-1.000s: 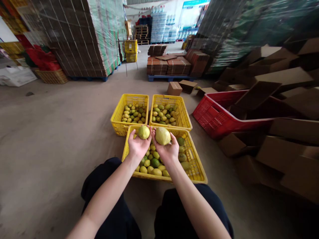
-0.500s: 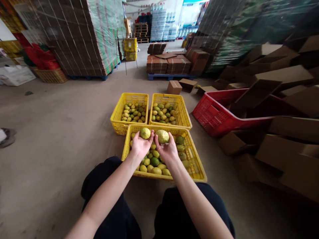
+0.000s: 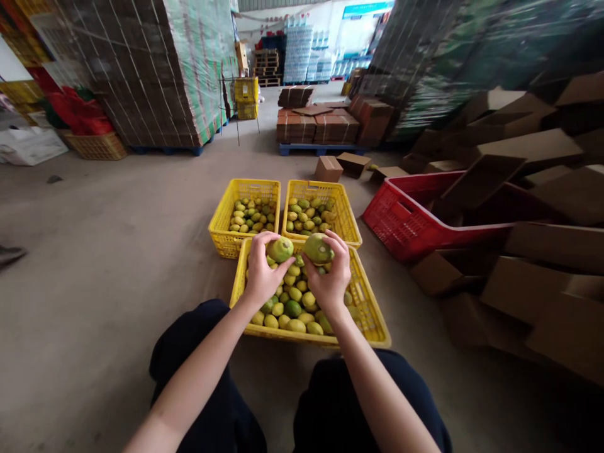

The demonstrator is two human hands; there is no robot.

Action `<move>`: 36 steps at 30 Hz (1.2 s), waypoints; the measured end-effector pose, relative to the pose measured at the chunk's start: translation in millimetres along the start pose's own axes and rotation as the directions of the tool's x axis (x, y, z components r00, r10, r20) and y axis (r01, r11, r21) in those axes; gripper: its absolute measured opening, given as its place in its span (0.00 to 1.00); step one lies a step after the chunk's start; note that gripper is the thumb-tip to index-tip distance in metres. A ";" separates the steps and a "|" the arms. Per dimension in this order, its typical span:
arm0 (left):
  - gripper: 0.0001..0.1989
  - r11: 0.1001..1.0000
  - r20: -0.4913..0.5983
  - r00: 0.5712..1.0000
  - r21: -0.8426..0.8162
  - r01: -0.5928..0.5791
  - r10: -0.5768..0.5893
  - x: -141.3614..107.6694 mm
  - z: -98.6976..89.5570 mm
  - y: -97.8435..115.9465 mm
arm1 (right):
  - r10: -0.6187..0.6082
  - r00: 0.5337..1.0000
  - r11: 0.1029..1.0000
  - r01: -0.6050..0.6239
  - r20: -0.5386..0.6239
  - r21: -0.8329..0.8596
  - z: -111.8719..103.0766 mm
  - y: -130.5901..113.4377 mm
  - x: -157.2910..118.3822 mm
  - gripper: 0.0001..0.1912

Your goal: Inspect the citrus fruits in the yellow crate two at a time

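My left hand is curled round a rounded yellow-green fruit, with the thumb below it. A slightly larger green fruit is in my right hand, gripped between thumb and fingers, a pale round spot facing me. Both hands are held close together above the near yellow crate. Inside that crate lie many similar fruits, from yellow to dark green; my hands and wrists hide part of them.
Beyond the near crate stand two more yellow crates, the left and the right, both holding fruit. To the right, a red crate sits among loose cardboard boxes. Strapped flat cardboard rests on a blue pallet farther back.
Both hands have turned from palms up to gripping the fruits from the sides and over the top. The fruits have rotated, and the right one has shifted slightly right and up.
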State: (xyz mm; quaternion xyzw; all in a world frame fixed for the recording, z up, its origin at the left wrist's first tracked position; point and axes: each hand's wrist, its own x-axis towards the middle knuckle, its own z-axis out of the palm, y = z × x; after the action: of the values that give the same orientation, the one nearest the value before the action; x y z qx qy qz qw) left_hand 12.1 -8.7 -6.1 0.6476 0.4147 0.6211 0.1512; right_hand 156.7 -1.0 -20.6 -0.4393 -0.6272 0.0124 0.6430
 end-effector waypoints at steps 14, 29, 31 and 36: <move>0.16 0.152 0.449 0.648 -0.739 0.656 -0.616 15.0 -9.1 3.0 | 0.654 0.632 0.249 -0.698 0.416 0.671 -5.0 -8.2 13.8 0.18; 0.22 -0.332 0.588 0.393 -0.767 0.549 -0.707 15.7 0.2 9.0 | 0.477 0.173 -0.477 -0.772 0.862 0.419 -4.2 -0.9 12.6 0.19; 0.22 -0.355 0.584 0.395 -0.780 0.515 -0.709 14.0 2.7 6.8 | 0.497 0.130 -0.523 -0.744 0.858 0.416 -2.5 1.5 11.1 0.18; 0.20 -0.342 0.586 0.408 -0.777 0.528 -0.700 10.9 4.9 4.3 | 0.552 0.111 -0.544 -0.703 0.827 0.458 -0.7 2.3 9.6 0.13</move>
State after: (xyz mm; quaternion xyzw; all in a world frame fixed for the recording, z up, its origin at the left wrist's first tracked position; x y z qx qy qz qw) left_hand 16.9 -1.9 3.5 0.0085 0.2133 0.5728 0.7914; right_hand 160.6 5.4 -14.1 -0.2525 -0.0403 0.8227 0.5077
